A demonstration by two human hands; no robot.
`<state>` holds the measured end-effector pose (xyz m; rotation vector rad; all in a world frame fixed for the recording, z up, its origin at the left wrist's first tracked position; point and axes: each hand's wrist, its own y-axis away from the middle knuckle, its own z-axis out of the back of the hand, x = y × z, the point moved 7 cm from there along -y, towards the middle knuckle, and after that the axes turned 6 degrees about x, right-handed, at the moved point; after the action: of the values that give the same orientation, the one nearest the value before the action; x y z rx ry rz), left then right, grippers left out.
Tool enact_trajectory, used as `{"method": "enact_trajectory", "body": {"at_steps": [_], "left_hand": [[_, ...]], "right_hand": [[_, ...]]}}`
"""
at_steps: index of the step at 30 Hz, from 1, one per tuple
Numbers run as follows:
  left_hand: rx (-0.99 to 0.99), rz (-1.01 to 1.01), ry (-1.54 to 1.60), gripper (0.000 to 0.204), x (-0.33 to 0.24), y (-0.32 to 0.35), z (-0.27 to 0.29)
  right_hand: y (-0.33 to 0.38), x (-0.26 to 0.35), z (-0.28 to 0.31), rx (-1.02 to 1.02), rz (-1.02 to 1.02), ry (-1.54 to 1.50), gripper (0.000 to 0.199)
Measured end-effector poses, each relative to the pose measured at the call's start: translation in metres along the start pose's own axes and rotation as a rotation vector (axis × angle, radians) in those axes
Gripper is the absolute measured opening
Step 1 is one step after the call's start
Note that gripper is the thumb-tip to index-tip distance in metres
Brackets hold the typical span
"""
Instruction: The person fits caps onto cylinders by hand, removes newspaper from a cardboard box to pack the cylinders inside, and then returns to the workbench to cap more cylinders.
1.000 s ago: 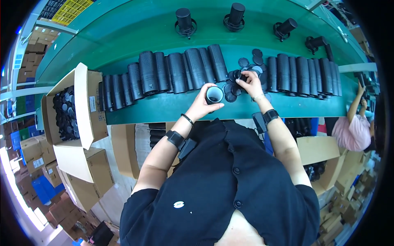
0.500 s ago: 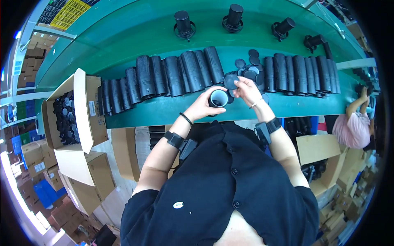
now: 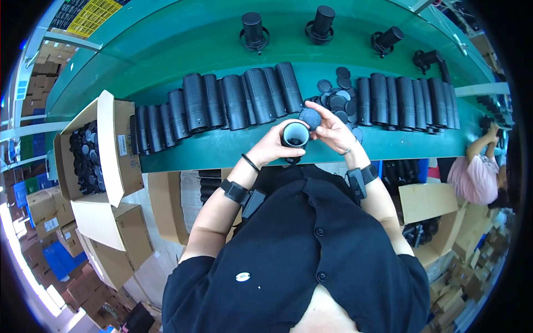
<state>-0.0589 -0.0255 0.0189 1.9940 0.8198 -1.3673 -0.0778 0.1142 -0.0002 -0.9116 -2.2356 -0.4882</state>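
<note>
My left hand [image 3: 271, 145] is wrapped round a black cylinder [image 3: 295, 135], whose open end faces up and shows a pale inner wall with something dark inside. Between the fingers of my right hand [image 3: 333, 133] is a round black disc [image 3: 310, 118], just beside the cylinder's upper rim and tilted. A pile of similar black discs [image 3: 337, 102] lies on the green bench beyond my right hand. Rows of black perforated cylinders [image 3: 233, 102] lie side by side to the left, with more such cylinders [image 3: 405, 101] to the right of the discs.
Several black microphone-shaped units in ring mounts [image 3: 321, 26] stand along the back of the bench [image 3: 211, 150]. At the left, an open cardboard box [image 3: 115, 150] holds many discs. Another open carton [image 3: 427, 202] sits low at the right, near a person in pink [image 3: 472, 177].
My right hand has brought the disc down and nearer to the cylinder's open end, and its fingers have spread round the disc. The left hand keeps its grip on the cylinder.
</note>
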Motion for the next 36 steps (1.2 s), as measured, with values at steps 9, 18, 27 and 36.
{"method": "enact_trajectory", "body": {"at_steps": [9, 18, 27, 36], "left_hand": [[-0.209, 0.043, -0.23, 0.061, 0.019, 0.002, 0.016], [-0.281, -0.123, -0.561, 0.064, 0.023, -0.004, 0.012], [-0.276, -0.184, -0.624, 0.065, 0.029, -0.009, 0.006], [-0.267, -0.144, -0.634, 0.067, 0.036, -0.01, 0.007]], "right_hand": [[0.003, 0.027, 0.012, -0.173, 0.036, 0.16, 0.05], [0.004, 0.041, -0.033, -0.113, 0.022, 1.075, 0.052], [0.001, 0.04, -0.056, -0.002, 0.114, 1.391, 0.058], [0.003, 0.037, -0.053, -0.031, 0.106, 1.511, 0.056]]}}
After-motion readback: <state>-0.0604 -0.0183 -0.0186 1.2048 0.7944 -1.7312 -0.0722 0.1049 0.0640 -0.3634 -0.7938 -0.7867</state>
